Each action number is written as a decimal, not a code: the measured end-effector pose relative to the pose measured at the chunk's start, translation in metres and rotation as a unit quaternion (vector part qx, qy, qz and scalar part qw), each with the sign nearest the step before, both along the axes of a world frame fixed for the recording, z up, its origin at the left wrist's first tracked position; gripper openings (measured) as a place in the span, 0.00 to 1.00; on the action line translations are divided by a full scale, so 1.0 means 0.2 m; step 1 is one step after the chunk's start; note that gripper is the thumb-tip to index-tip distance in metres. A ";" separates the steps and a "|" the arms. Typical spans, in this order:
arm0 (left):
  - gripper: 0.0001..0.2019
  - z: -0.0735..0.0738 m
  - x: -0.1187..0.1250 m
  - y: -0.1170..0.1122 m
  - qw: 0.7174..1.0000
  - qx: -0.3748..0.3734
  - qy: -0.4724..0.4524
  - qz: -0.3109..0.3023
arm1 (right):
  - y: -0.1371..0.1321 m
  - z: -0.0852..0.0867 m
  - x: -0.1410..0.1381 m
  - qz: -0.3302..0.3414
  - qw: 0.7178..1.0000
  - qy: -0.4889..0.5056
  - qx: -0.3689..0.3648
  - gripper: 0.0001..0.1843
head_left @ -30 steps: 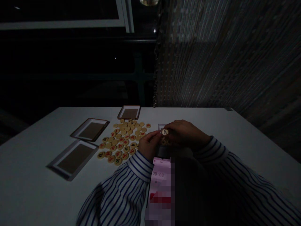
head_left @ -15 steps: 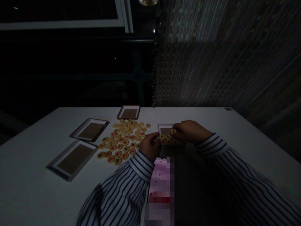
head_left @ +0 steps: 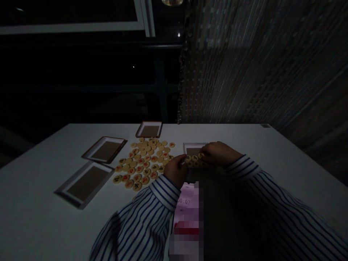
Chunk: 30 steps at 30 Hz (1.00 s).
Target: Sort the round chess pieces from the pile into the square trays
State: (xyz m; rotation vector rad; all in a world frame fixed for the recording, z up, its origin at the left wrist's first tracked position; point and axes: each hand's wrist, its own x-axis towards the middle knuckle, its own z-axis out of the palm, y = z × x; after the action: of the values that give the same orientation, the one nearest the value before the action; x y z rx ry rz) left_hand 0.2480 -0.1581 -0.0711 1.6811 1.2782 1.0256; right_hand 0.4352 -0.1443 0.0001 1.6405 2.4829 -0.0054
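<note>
Several round wooden game pieces (head_left: 143, 161) with red or black characters lie spread on the white table (head_left: 40, 203). A small tray (head_left: 191, 148) in front of me holds a few more pieces (head_left: 193, 160). My right hand (head_left: 219, 154) pinches one piece at the tray's right side, fingers closed. My left hand (head_left: 178, 169) rests curled at the tray's left edge, its fingertips touching the pieces there. Both arms wear blue-striped sleeves.
Three other shallow trays lie on the table: one at the back (head_left: 149, 129), one at mid left (head_left: 104, 149), one at near left (head_left: 84, 183). A phone with a pink screen (head_left: 187, 203) sits near my chest. A beaded curtain (head_left: 258, 61) hangs behind the table.
My right hand has lowered a piece from above the tray down into it. My left hand has stayed at the tray's left edge.
</note>
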 end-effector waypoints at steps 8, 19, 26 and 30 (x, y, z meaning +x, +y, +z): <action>0.16 -0.01 0.00 0.00 1.000 0.013 -0.005 -0.007 | 0.00 -0.01 0.00 -0.002 1.000 0.003 -0.006 0.15; 0.16 -0.02 0.00 0.00 1.000 0.020 -0.007 -0.008 | -0.01 0.02 -0.01 0.007 1.000 -0.002 -0.010 0.14; 0.17 -0.02 0.00 0.00 1.000 0.005 -0.013 -0.002 | -0.01 0.02 0.00 0.008 1.000 -0.004 -0.014 0.12; 0.16 0.00 0.00 -0.01 1.000 0.014 0.020 -0.006 | -0.02 0.03 -0.01 0.005 1.000 -0.005 -0.020 0.12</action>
State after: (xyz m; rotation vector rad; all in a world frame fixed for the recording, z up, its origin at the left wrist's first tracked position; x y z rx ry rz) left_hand 0.2485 -0.1594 -0.0702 1.7356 1.2829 1.0126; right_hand 0.4340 -0.1476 0.0052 1.6089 2.4670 -0.0453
